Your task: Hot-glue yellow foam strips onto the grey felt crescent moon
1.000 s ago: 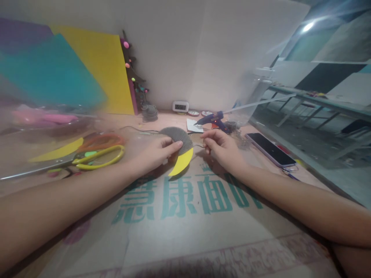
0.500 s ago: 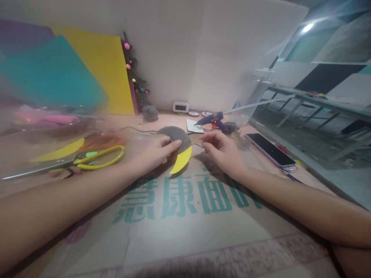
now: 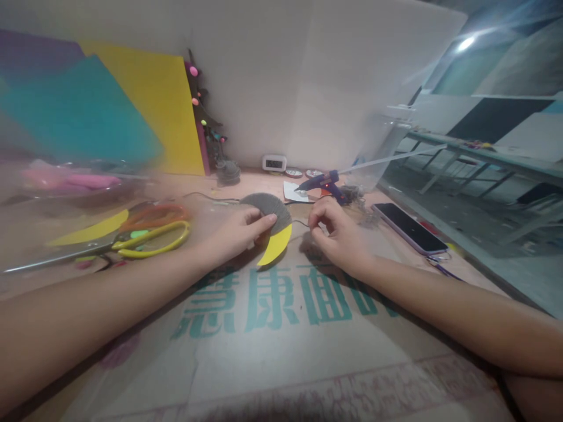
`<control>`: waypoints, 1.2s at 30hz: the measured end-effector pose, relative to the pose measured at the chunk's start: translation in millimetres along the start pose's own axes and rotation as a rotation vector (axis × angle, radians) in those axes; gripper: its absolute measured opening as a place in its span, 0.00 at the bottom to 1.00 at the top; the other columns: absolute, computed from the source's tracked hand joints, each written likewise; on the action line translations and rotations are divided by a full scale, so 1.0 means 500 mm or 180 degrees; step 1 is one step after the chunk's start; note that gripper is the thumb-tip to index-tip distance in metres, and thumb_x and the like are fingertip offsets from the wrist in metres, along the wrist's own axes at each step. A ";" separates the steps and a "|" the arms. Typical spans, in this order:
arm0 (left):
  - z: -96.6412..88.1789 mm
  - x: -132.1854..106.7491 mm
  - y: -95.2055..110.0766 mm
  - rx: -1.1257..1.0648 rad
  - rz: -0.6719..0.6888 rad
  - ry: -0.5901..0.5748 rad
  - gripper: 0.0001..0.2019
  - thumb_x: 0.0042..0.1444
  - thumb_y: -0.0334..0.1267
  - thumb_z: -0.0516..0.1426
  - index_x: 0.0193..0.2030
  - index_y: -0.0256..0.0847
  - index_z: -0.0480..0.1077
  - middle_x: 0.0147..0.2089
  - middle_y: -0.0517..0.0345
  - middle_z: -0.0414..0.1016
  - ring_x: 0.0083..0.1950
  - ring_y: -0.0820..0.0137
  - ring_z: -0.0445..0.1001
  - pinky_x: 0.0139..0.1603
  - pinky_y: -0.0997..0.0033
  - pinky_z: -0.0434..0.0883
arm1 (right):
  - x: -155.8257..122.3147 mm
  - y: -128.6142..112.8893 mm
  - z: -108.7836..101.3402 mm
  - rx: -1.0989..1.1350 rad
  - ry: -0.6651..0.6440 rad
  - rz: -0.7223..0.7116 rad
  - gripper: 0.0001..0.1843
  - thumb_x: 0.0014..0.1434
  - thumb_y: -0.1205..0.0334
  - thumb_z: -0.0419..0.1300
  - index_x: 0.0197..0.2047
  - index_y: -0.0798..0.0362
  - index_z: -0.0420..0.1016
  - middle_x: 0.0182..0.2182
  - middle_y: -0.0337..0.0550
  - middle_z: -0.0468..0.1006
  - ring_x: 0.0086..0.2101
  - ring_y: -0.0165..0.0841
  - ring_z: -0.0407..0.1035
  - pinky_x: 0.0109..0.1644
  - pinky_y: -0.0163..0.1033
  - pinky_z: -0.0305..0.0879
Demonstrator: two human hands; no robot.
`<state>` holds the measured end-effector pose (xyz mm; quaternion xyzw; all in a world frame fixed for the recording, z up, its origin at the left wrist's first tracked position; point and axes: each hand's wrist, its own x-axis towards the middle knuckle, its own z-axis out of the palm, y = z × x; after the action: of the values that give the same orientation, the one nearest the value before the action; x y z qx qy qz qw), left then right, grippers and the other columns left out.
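My left hand (image 3: 240,231) presses its fingers down on a round piece, grey yarn wound over yellow card (image 3: 273,225), which lies on the cardboard sheet with green characters (image 3: 281,328). The grey part covers the top and a yellow crescent shows at the lower right. My right hand (image 3: 336,231) sits just right of the piece, fingers curled in a pinch on a thin grey strand (image 3: 300,222) that runs from the piece's edge.
Yellow and orange scissors (image 3: 149,231) and a yellow crescent offcut (image 3: 88,228) lie at the left. A blue glue gun (image 3: 323,181), a small white clock (image 3: 274,162) and a phone (image 3: 411,227) lie behind and to the right. Coloured sheets (image 3: 109,117) lean at the back left.
My right hand has shifted slightly and curled its fingers tighter on the strand, lifting a little. The left hand and the round piece have stayed in place.
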<state>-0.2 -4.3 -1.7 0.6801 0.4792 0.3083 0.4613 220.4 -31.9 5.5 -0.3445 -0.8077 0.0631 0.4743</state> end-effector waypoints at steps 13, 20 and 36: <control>-0.001 -0.001 0.009 0.0253 0.0279 0.0028 0.22 0.57 0.58 0.53 0.24 0.40 0.62 0.19 0.64 0.63 0.19 0.77 0.61 0.19 0.77 0.56 | -0.001 -0.011 -0.001 -0.0052 -0.0125 -0.0108 0.15 0.48 0.83 0.50 0.30 0.51 0.62 0.30 0.37 0.62 0.33 0.30 0.59 0.35 0.37 0.57; -0.001 0.000 0.007 0.0235 0.0329 0.0038 0.23 0.57 0.59 0.53 0.24 0.40 0.62 0.19 0.64 0.63 0.19 0.76 0.62 0.19 0.76 0.57 | -0.004 -0.011 0.000 0.0004 -0.0196 0.0147 0.09 0.57 0.75 0.53 0.34 0.50 0.67 0.33 0.41 0.68 0.33 0.31 0.63 0.34 0.38 0.61; 0.003 -0.010 0.021 0.0562 0.0527 -0.0216 0.20 0.58 0.54 0.53 0.25 0.40 0.65 0.21 0.62 0.66 0.19 0.75 0.64 0.18 0.76 0.55 | 0.006 -0.005 0.004 0.0049 -0.0930 0.0798 0.10 0.58 0.54 0.62 0.37 0.53 0.78 0.41 0.45 0.75 0.35 0.31 0.68 0.36 0.38 0.64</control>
<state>3.1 -10.5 7.8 0.7653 0.4309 0.2787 0.3886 216.6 -31.4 7.4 -0.4259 -0.8182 0.1773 0.3430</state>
